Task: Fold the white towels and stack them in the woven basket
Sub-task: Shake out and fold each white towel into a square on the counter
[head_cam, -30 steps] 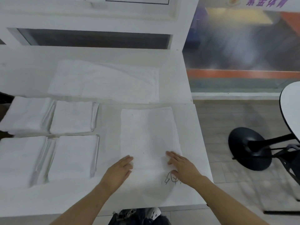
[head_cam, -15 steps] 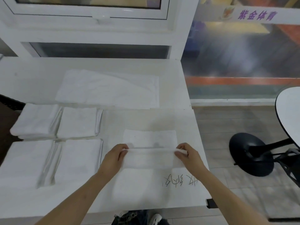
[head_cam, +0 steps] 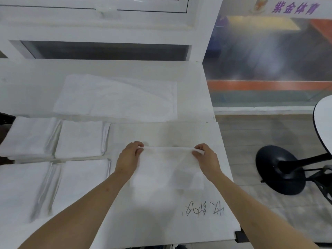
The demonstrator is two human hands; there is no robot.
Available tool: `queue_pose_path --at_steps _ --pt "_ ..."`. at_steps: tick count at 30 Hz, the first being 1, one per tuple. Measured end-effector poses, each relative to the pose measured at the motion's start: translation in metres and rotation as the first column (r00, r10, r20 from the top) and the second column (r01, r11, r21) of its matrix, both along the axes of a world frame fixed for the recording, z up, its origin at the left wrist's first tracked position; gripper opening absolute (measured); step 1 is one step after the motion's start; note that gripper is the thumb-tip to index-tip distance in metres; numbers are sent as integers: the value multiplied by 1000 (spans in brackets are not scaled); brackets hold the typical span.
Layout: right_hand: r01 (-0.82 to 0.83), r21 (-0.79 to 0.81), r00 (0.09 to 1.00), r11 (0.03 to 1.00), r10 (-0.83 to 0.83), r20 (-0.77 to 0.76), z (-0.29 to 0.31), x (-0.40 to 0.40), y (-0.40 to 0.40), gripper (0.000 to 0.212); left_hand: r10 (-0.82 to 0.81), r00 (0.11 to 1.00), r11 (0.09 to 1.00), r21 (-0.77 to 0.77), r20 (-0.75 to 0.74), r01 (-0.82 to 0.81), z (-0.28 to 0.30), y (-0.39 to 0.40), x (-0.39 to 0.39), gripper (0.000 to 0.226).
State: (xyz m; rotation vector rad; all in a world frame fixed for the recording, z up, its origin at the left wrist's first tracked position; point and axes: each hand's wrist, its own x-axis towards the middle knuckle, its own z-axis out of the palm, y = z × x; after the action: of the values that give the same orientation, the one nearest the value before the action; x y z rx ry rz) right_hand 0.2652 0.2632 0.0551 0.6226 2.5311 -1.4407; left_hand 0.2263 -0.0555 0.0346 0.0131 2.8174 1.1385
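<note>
Folded stacks (head_cam: 53, 159), 4, table's (head_cam: 161, 221) left side. Towel (head_cam: 167, 168), table centre, mid-fold. Left hand (head_cam: 128, 159) pinches far-left corner; right hand (head_cam: 206, 159) pinches far-right corner. Rec.: keep corners level, match edges, lay flat w/o creases. Basket not in view.

Purple characters 紫金体育 run across a white banner (head_cam: 294, 8) far above the hands; handwritten black characters (head_cam: 204, 210) mark the table (head_cam: 161, 227) just below them, illegible.
</note>
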Motion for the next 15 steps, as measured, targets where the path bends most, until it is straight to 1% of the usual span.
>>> queue_pose_path --at_steps 1,3,4,5,7,8,10,11,12,13,15 --pt "-58 97 998 994 59 -10 -5 -5 0 16 23 1000 999 -23 1 -23 -3 0 -3 19" --pt "-190 317 979 929 204 -10 -16 -11 -2 37 59 998 991 -118 -4 -59 -10 1 -1 30" --pt "-247 391 964 887 267 4 -21 -13 -3 42 41 999 980 -195 -24 -45 -15 2 3 35" --pt "-308 436 943 846 333 20 -26 -15 -6 45 -11 999 962 -273 -50 -3 -21 3 10 37" --pt "-461 472 871 752 485 77 -35 -19 -13 48 -147 986 919 -379 -77 108 -33 6 28 35" --pt "-544 480 818 688 563 120 -39 -20 -18 51 -206 977 897 -409 -53 167 -39 9 38 39" --pt "-682 495 695 538 689 208 -47 -24 -23 57 -317 946 827 -468 68 311 -52 15 57 50" --pt "-726 494 647 477 718 256 -51 -24 -23 60 -366 922 780 -499 125 377 -61 16 68 55" --pt "-751 494 619 438 727 297 -55 -22 -23 61 -392 906 743 -524 163 416 -68 15 76 59" --pt "-757 501 613 420 721 323 -57 -20 -23 62 -405 900 723 -547 162 423 -73 14 81 61" --pt "-731 534 644 425 689 333 -56 -12 -20 62 -409 900 699 -582 150 415 -74 14 80 61"
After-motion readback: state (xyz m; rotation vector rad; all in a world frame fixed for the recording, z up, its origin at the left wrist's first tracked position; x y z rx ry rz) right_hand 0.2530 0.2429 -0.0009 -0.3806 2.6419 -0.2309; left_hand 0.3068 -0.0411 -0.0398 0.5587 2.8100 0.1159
